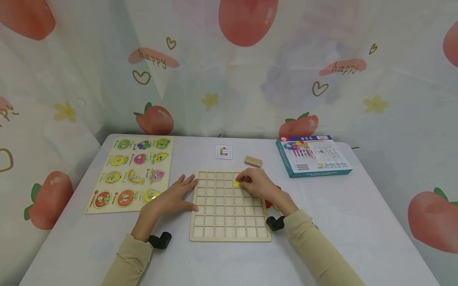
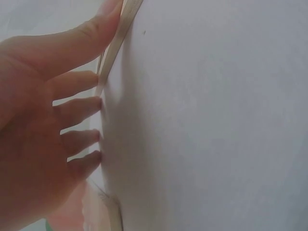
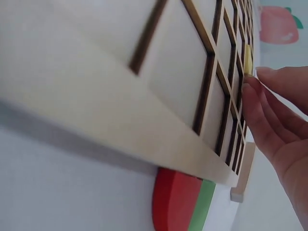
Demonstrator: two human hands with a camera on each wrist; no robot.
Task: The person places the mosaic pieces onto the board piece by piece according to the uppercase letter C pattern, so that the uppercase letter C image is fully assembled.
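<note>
A wooden grid board [image 1: 229, 240] lies flat in front of me, with rows of shallow square cells. My left hand [image 1: 174, 197] rests along its left edge, fingers spread and thumb near the side; the left wrist view shows the fingertips touching the rim [image 2: 113, 55]. Over the upper part of the board, my right hand [image 1: 258, 183] pinches a small yellow square block [image 1: 236, 183] with thumb and fingertips. That yellow block [image 3: 248, 58] is at a cell, partly covered by the fingers. Red [image 3: 175, 199] and green [image 3: 202, 207] blocks lie beside the board's right edge, under the right forearm.
A small pattern card [image 1: 223, 151] and a plain wooden block [image 1: 253, 161] lie behind the board. On the left is a fruit puzzle board [image 1: 143, 163]; a teal-edged box [image 1: 315, 157] sits back right. A patterned curtain [image 1: 229, 79] stands behind the white table [image 1: 358, 222].
</note>
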